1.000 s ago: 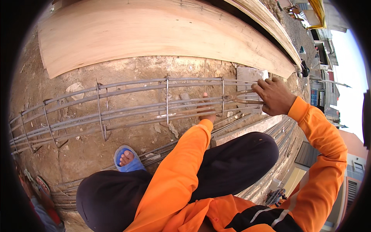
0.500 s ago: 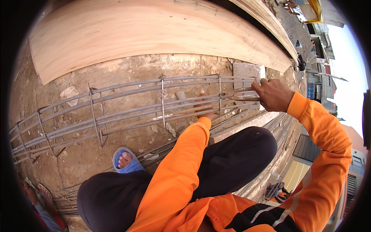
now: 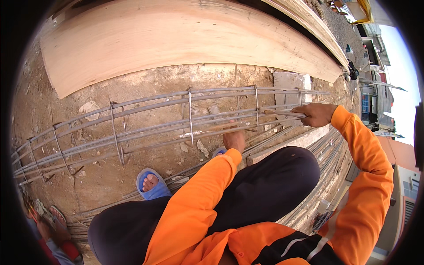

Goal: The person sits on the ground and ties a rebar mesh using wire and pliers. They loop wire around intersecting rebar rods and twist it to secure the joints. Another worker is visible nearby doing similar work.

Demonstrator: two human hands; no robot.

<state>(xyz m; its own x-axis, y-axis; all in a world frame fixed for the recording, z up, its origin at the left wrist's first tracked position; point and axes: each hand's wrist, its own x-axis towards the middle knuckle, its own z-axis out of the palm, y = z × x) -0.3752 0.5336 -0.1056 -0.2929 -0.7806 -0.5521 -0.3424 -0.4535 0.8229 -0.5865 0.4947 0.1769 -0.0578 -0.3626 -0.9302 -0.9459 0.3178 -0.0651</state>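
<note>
**Right hand drops onto the cage's near bar**

The right hand [image 3: 317,115] is closed around a thin metal rod or tool — I cannot tell which — at the right end of the rebar cage [image 3: 176,123]. A second ago this hand sat higher, up by the grey concrete block [image 3: 289,84]; it has since come down and inward, so its grip now lies on the cage's near bars, just in front of a stirrup. The left hand [image 3: 234,140] has barely moved: it rests low against the near bars, fingers curled down out of view, so I cannot tell whether it grips anything.

The cage lies lengthwise on the dirt ground [image 3: 145,81], running from the left edge to the right — between the big plywood sheet [image 3: 176,39] beyond and the person's knees. A foot in a blue sandal [image 3: 151,183] stands just beside it. The work seems to have shifted to that stirrup joint.
</note>
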